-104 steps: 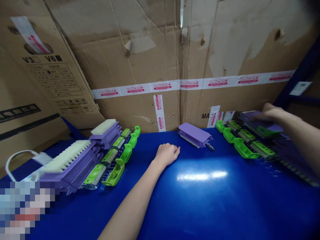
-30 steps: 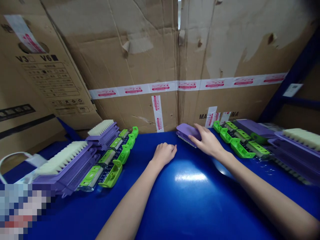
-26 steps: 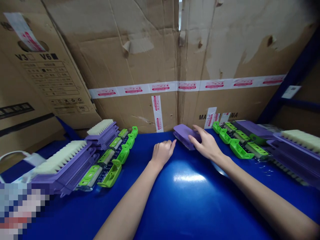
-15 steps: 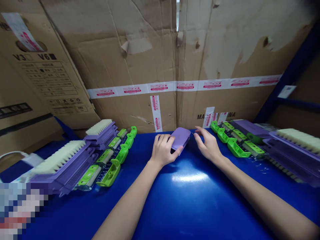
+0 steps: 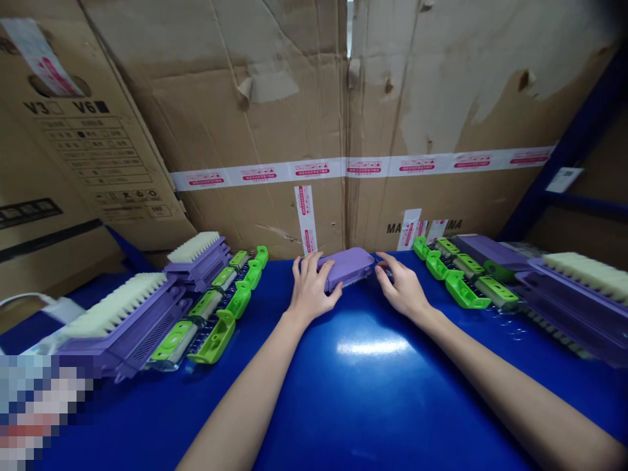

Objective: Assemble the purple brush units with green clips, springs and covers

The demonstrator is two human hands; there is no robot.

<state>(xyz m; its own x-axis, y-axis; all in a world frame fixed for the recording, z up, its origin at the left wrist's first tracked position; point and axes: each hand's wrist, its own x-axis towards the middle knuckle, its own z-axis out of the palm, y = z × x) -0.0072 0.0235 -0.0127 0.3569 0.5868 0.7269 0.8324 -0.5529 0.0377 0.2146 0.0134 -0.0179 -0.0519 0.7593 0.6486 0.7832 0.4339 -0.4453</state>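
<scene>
While one blue table [image 5: 343, 405] spreads below, one left hand [image 5: 311, 291] grips one purple brush [image 5: 352, 263] at the back, one right hand [image 5: 405, 286], narrowly curled, its hold unclear, sits by the other end, and seven curved green clips [image 5: 240, 302] flank them.

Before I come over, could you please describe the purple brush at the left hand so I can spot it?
Behind the blue table stands tall cardboard. Midway along the table's far edge is the purple brush; unlike the side brushes, it is held by the left hand.
</scene>
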